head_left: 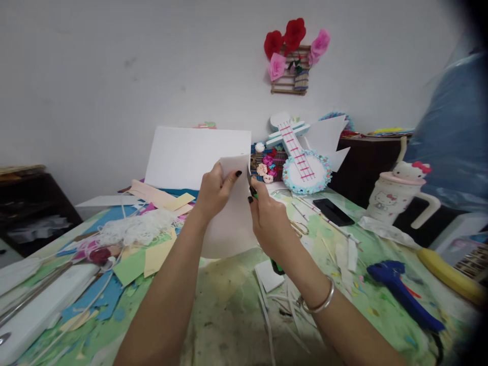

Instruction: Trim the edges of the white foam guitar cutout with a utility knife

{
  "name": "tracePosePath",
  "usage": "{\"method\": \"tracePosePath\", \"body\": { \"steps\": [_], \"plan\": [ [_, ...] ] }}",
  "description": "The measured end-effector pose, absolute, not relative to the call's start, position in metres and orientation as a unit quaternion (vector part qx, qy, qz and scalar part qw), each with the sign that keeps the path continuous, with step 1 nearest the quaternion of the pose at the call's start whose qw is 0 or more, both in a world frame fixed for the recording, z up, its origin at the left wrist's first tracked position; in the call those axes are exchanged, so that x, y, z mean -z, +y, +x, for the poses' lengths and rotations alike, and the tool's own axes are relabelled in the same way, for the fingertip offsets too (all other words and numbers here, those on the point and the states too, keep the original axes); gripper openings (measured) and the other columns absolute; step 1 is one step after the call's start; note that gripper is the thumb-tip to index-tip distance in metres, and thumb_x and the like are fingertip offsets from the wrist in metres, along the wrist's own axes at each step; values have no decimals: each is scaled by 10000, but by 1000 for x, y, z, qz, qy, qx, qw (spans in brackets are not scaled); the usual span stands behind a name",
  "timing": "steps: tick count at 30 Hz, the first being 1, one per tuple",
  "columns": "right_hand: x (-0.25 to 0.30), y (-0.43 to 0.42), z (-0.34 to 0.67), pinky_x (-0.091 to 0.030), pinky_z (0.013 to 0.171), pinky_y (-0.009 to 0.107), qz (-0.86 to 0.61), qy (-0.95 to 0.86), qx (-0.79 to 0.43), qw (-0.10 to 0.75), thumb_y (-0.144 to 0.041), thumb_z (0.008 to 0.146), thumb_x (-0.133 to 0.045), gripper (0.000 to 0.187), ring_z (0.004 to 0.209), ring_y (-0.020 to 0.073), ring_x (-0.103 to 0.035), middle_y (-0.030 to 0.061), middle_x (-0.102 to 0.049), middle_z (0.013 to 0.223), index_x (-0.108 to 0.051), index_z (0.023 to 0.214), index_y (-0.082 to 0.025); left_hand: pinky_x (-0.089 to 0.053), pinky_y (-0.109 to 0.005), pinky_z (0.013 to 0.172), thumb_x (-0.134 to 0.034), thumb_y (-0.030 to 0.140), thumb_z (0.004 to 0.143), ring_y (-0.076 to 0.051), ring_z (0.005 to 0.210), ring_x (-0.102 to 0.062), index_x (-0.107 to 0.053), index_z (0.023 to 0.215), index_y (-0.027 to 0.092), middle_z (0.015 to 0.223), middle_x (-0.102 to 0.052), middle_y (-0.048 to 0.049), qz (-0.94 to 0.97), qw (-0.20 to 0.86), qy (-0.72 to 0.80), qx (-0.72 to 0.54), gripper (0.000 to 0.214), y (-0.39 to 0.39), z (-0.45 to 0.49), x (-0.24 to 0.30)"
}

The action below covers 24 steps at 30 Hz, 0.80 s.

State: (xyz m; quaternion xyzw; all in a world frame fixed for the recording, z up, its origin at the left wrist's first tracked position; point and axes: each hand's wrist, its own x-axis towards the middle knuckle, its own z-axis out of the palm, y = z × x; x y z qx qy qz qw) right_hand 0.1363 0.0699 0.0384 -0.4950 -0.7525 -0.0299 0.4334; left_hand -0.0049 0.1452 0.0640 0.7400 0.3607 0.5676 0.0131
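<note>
My left hand (214,192) pinches the top edge of a white paper sheet (231,218) and holds it upright above the table. My right hand (269,219) is closed round a green-handled cutter (277,266), whose blade end meets the paper's right edge near the top. Only the green and black butt of the cutter shows below my palm. A silver bangle (319,300) sits on my right wrist.
A cluttered craft table (224,310) holds coloured paper scraps, white strips, scissors (299,227), a black phone (333,211), a blue glue gun (396,284) and a cartoon cat mug (396,195). A large white sheet (190,155) and a paper guitar (301,160) lean against the wall.
</note>
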Motion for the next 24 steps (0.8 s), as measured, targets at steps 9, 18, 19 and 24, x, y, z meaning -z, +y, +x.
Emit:
{"method": "tracePosePath", "body": {
  "steps": [9,18,19,24],
  "plan": [
    [-28,68,135,-465,762,346,-470,-752,9,463,-109,873,-281,478,911,233,-612,169,-642,1093,-368,1342,-87,-427,-267,557,-510,419,848,-160,628,-597,-537,912,166,727,-646,-36,741,14,363,-565,263,146,-6,-63],
    [-21,64,137,-483,773,382,-466,-749,-1,472,-123,883,-287,482,948,260,-612,191,-625,1151,-364,1356,-75,-414,-260,522,-530,410,842,-149,586,-574,-533,891,164,683,-631,-30,738,1,360,-570,250,143,-4,-64],
    [-20,63,137,-485,768,384,-465,-749,-4,471,-125,885,-287,480,941,261,-614,188,-633,1132,-365,1356,-80,-416,-258,525,-529,410,843,-149,593,-576,-531,887,167,687,-631,-29,738,2,357,-573,247,143,-4,-64],
    [-19,62,135,-484,748,395,-474,-750,-10,461,-126,888,-277,487,929,270,-616,191,-637,1117,-352,1368,-91,-420,-258,534,-517,393,848,-147,598,-577,-524,879,172,692,-631,-27,739,7,353,-574,224,145,-5,-64]
  ]
}}
